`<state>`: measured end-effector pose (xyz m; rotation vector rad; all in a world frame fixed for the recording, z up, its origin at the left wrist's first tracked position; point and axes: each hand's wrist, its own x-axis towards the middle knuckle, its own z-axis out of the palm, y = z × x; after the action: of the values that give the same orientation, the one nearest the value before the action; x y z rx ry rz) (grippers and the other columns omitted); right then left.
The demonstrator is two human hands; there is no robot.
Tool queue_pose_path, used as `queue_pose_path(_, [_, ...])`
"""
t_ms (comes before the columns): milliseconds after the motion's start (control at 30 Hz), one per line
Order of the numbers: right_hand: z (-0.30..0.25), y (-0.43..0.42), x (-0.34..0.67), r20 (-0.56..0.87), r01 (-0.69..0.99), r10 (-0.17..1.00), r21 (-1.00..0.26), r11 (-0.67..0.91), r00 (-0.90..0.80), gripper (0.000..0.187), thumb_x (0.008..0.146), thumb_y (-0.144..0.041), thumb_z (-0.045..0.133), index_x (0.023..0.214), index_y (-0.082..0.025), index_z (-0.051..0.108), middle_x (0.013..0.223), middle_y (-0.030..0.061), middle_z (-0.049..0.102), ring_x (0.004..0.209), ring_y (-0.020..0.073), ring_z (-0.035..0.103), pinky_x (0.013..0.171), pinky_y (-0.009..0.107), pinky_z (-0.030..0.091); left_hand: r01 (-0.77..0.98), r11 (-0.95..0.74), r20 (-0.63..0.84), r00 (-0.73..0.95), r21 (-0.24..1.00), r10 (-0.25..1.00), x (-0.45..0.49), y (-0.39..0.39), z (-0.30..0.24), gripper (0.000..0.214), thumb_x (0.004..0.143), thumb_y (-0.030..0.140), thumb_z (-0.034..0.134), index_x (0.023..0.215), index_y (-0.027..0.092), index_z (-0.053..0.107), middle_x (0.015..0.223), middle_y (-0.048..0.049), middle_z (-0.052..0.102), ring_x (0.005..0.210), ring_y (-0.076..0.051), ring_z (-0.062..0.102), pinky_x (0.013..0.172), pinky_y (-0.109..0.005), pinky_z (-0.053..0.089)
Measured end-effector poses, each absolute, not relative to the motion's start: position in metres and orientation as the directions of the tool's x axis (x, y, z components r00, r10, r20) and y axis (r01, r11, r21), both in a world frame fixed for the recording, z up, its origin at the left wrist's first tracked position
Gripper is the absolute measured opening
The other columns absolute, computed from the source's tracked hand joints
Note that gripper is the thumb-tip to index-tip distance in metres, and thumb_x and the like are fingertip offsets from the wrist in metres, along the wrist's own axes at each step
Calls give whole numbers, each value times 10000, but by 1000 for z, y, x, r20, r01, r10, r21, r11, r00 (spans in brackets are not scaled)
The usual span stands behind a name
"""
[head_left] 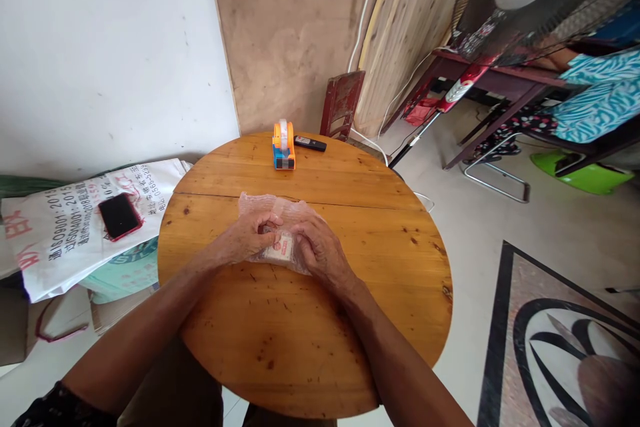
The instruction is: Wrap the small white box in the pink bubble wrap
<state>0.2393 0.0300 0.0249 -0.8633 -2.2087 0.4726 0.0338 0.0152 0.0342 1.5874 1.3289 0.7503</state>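
Note:
A sheet of clear bubble wrap (255, 205) lies on the round wooden table, and a small white box (281, 247) with red print sits on it. My left hand (247, 235) is closed at the box's left side, its thumb on the box edge and its fingers over the wrap. On the other side, my right hand (323, 247) has its fingers curled onto the wrap against the box's right edge. My palms hide parts of the sheet. Farther back stands an orange and blue tape dispenser (284, 147) with a roll of clear tape.
A dark remote control (311, 143) lies beside the dispenser on the wooden table (270, 347). At left, a phone (120, 217) rests on a white printed sack (65, 213). A red chair (343, 103) and standing fan (520, 7) are behind; a person in blue patterned clothing (600, 100) sits at right.

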Motion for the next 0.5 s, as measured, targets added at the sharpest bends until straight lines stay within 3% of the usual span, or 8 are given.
queue_pose_path(167, [29, 27, 241, 522, 424, 685, -541, 726, -508, 333, 905, -207, 466, 1216, -228, 582, 1194, 114, 624, 1141, 244, 550, 989, 439, 444, 374, 9, -115, 263, 928, 958, 33, 14, 37, 315, 748, 297, 594, 1031, 168, 646, 876, -16, 668, 717, -133, 572, 612, -234, 451])
queue_pose_path(367, [35, 26, 238, 494, 369, 569, -446, 815, -658, 210, 914, -264, 511, 1006, -258, 700, 1050, 66, 696, 1068, 239, 577, 942, 432, 439, 350, -14, -91, 281, 936, 956, 36, 16, 39, 312, 746, 346, 607, 998, 167, 654, 846, -31, 685, 744, -161, 605, 650, -265, 480])
queue_pose_path(500, [37, 25, 236, 467, 368, 555, -434, 822, -688, 185, 927, -294, 535, 969, -253, 710, 1009, 59, 711, 1026, 225, 588, 918, 412, 426, 423, -64, -54, 261, 904, 964, 28, 16, 39, 331, 754, 399, 609, 989, 173, 669, 917, -47, 687, 819, -186, 615, 742, -305, 489])
